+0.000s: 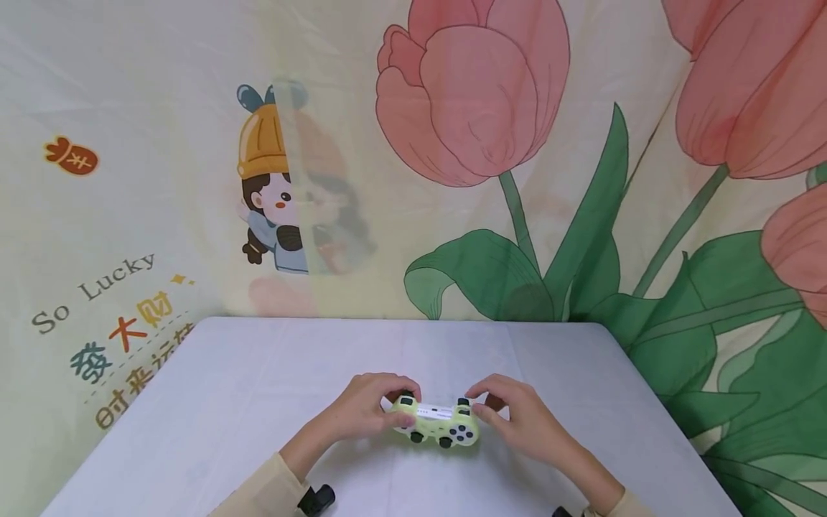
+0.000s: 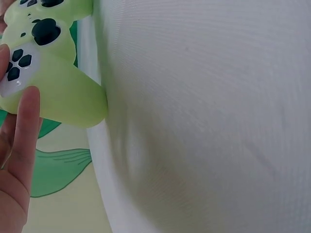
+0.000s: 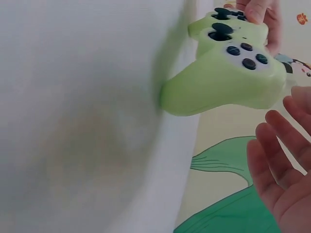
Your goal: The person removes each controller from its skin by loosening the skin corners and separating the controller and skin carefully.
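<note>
A pale green game controller [image 1: 431, 425] with black thumbsticks and buttons stands on its grips on the white table, its face tilted toward me. My left hand [image 1: 365, 408] pinches its left side, thumb on the face near the directional buttons and fingers behind the top edge. At the opposite side is my right hand [image 1: 526, 424], index finger and thumb right by the shoulder buttons. In the right wrist view, the other fingers [image 3: 279, 150] of that hand are loosely bent, apart from the controller. The left wrist view shows the controller's left grip [image 2: 73, 99] down at the cloth.
A white cloth covers the table [image 1: 258, 373]. Behind it hangs a backdrop [image 1: 349, 43] printed with pink tulips, green leaves, a cartoon figure and lettering. Dark wrist camera mounts [image 1: 316, 500] sit at the sleeves.
</note>
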The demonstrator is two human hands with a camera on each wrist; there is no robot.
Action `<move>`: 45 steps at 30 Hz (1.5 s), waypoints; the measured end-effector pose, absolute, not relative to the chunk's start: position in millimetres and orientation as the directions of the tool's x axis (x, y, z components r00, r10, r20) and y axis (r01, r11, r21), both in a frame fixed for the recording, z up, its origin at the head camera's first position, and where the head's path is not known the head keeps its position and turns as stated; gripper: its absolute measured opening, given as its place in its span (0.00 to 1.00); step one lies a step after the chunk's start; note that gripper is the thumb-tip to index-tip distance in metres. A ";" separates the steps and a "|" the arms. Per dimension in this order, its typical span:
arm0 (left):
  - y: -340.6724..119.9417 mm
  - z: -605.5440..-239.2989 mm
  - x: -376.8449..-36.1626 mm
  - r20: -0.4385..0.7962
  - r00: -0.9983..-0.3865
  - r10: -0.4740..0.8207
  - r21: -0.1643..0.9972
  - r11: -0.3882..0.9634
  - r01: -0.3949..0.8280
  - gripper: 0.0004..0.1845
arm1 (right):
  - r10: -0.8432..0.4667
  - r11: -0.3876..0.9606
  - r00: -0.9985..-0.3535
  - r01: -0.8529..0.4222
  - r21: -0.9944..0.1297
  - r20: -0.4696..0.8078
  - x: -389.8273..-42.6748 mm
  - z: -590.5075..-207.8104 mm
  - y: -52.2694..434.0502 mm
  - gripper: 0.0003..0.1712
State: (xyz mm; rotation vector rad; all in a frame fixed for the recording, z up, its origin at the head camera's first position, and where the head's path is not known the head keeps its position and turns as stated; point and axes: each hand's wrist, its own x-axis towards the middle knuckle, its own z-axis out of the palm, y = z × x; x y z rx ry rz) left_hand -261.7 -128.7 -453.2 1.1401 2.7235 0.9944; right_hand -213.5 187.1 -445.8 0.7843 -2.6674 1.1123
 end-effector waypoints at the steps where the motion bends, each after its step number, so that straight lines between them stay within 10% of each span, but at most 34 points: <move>1: -129.0 -453.3 -261.7 0.209 -0.735 0.645 0.568 0.532 0.628 0.14 | -0.426 0.580 -0.841 -0.537 -0.612 0.333 -213.7 -443.7 186.3 0.13; 45: -127.0 -452.8 -265.7 0.154 -0.767 0.623 0.602 0.556 0.573 0.13 | -0.633 0.607 -0.662 -0.746 -0.273 0.400 -216.8 -420.8 158.8 0.11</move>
